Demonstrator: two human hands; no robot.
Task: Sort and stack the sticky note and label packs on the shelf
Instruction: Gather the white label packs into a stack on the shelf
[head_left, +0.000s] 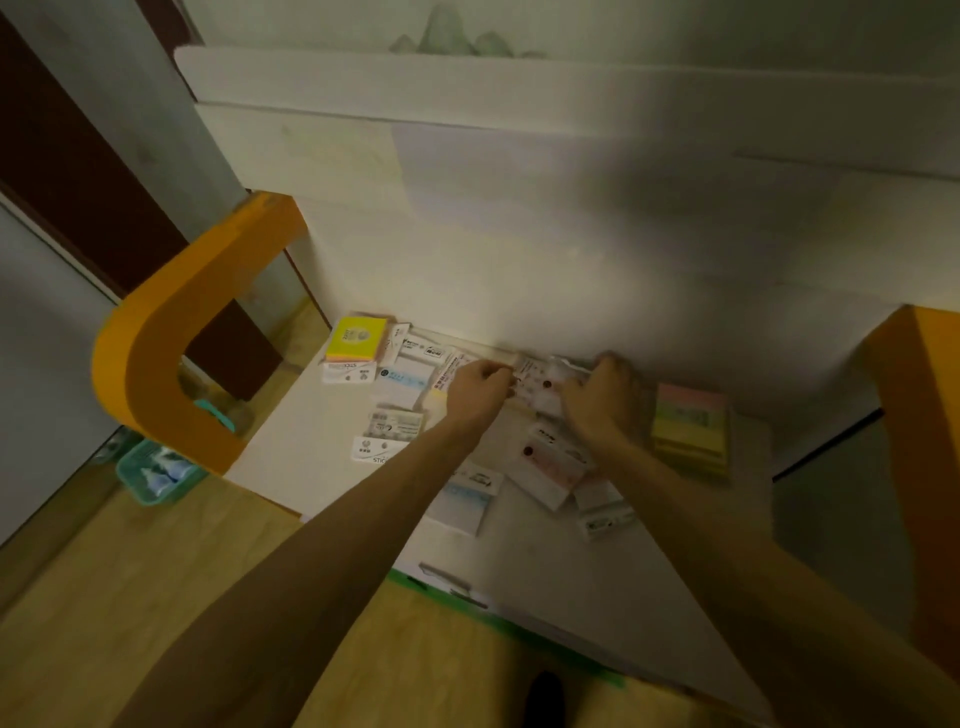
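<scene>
Both forearms reach forward over the white shelf (322, 467), converging near its back edge. The left hand (480, 392), fingers curled, pinches the near-left end of a clear label pack (537, 384). The right hand (605, 400) curls its fingers over the pack's other end. Just right of those fingers lies a pastel sticky note stack (688, 434); more packs lie scattered beneath the wrists.

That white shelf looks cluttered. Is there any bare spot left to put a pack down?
Yes. The shelf is bare along its left front edge, below the small white packs, and across the near right corner, in front of the loose packs. It is crowded at the back wall, where both the left hand and right hand hold a label pack.
</scene>
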